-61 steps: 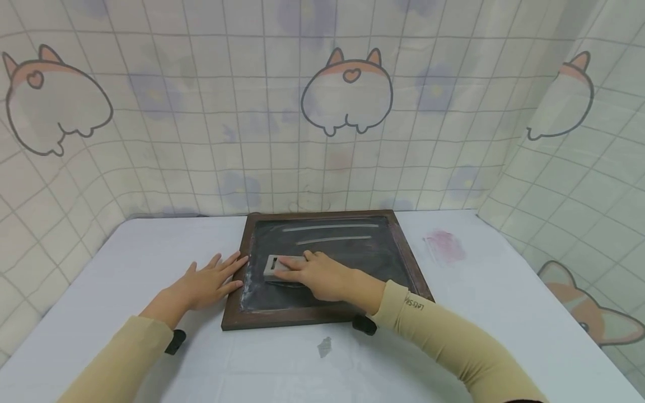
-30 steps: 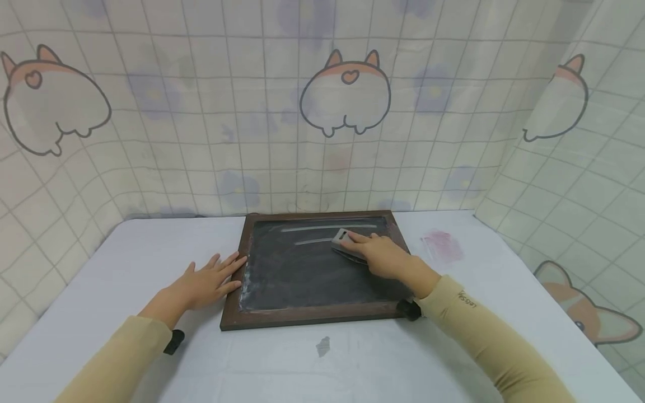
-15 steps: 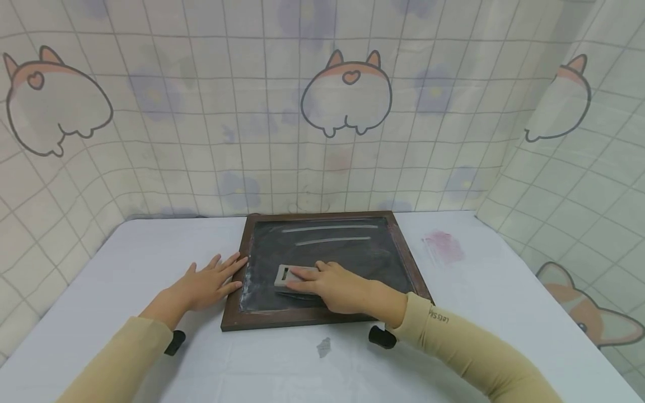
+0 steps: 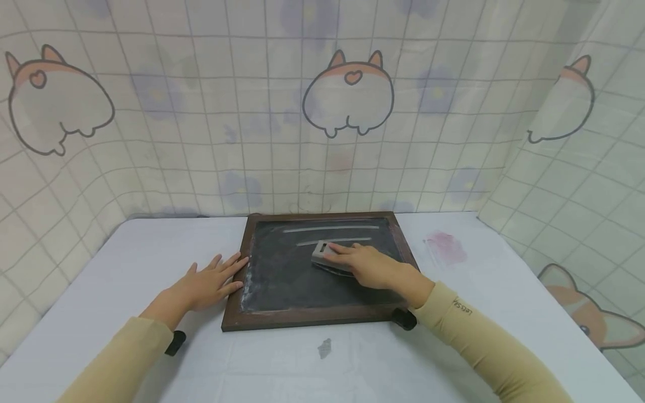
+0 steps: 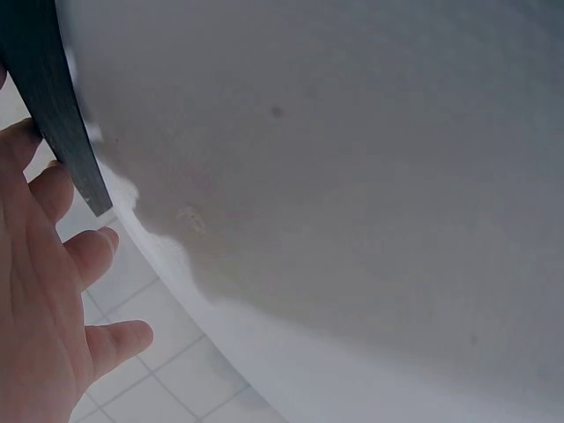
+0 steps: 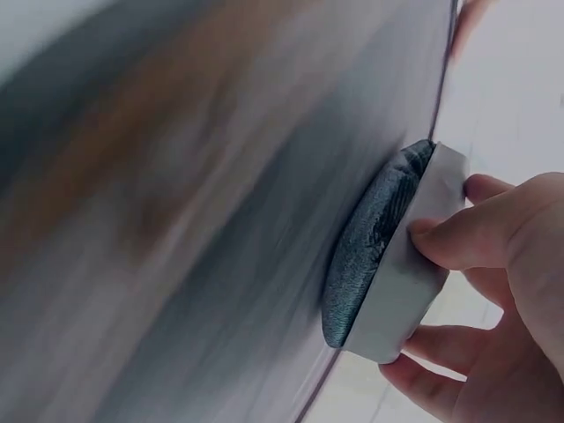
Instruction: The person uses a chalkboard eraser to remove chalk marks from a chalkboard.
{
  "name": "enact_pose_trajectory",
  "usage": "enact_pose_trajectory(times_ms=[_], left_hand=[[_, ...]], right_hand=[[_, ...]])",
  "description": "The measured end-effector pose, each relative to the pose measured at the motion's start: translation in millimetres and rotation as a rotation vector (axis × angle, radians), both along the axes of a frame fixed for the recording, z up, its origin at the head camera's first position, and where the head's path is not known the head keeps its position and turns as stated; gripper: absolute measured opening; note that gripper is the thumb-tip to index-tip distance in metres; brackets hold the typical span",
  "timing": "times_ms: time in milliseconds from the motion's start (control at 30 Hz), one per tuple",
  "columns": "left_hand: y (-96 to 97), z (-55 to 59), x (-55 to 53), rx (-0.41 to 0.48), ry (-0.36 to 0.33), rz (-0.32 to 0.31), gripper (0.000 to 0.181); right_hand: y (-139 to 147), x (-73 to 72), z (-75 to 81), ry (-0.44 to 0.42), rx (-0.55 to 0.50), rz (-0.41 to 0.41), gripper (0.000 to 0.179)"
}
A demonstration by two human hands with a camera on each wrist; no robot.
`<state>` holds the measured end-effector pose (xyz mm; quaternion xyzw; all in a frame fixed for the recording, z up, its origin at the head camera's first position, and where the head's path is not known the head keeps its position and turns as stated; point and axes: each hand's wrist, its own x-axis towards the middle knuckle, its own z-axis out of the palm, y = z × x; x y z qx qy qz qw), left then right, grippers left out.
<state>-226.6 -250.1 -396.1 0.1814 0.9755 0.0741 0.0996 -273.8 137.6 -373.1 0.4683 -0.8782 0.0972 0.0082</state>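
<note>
A chalkboard (image 4: 287,285) in a brown wooden frame lies on the white table. Two pale chalk lines run across its upper part, the lower one just behind the eraser. My right hand (image 4: 375,267) grips a grey blackboard eraser (image 4: 322,253) near the middle of the board. In the right wrist view, thumb and fingers pinch the eraser's grey back (image 6: 401,291), and its dark felt pad (image 6: 374,238) faces the board. My left hand (image 4: 206,284) lies with spread, straight fingers, the tips on the frame's left side. The left wrist view shows those fingers (image 5: 88,256) by the frame's edge (image 5: 62,115).
The white tabletop (image 4: 151,246) extends around the board, with a pink smudge (image 4: 445,247) to the right and a small grey patch (image 4: 325,348) in front. A tile-patterned curtain (image 4: 282,157) with cartoon prints hangs behind and at both sides.
My right hand has swept the eraser back and forth across the board, most recently to the right and slightly away from me. My left hand stays on the frame.
</note>
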Motion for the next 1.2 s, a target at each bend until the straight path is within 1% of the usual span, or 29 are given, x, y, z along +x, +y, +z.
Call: enact_pose_trajectory(times_ms=[133,267,400,500,600,667,800,967,1033,1100,1200], left_hand=[[-0.3,-1.4,-0.4,-0.002,0.003,-0.002,0.070],[-1.1,-2.8,-1.2,0.002,0.005,-0.002,0.071],[-2.0,-3.8,-1.3,-0.001,0.004,-0.006,0.071],[-1.7,-3.7,-1.4,-0.001,0.004,-0.006,0.071],[-1.5,-3.0,-1.8,0.004,0.004,-0.005,0.070],[-1.9,-2.2,-1.7,0.000,0.002,-0.003,0.070],[-2.8,-0.2,-1.6,-0.002,0.005,-0.003,0.070],[-1.7,0.2,-1.5,-0.007,0.002,-0.004,0.070],[-1.2,-0.2,-1.1,-0.011,0.000,-0.004,0.070],[-1.1,-0.6,-0.8,-0.014,0.001,-0.004,0.070],[-0.9,-1.5,-1.1,-0.008,0.001,-0.003,0.070]], right_hand=[[25.2,-10.4,0.5,-0.044,0.018,-0.120,0.061],[44.3,-16.7,0.8,-0.039,0.026,-0.204,0.061],[52.6,-19.9,-1.1,-0.055,0.021,-0.245,0.061],[50.0,-18.1,-1.8,-0.063,0.010,-0.244,0.062],[38.1,-9.2,0.4,-0.027,0.026,-0.214,0.061],[25.4,1.1,2.9,0.004,0.043,-0.178,0.062],[-5.9,25.3,5.1,0.077,0.074,-0.067,0.065],[-40.8,50.4,5.8,0.113,0.150,0.081,0.068],[-49.3,55.7,5.3,0.116,0.182,0.106,0.069],[-53.5,56.3,4.1,0.122,0.181,0.111,0.069],[-52.0,48.9,0.8,0.130,0.146,0.083,0.069]])
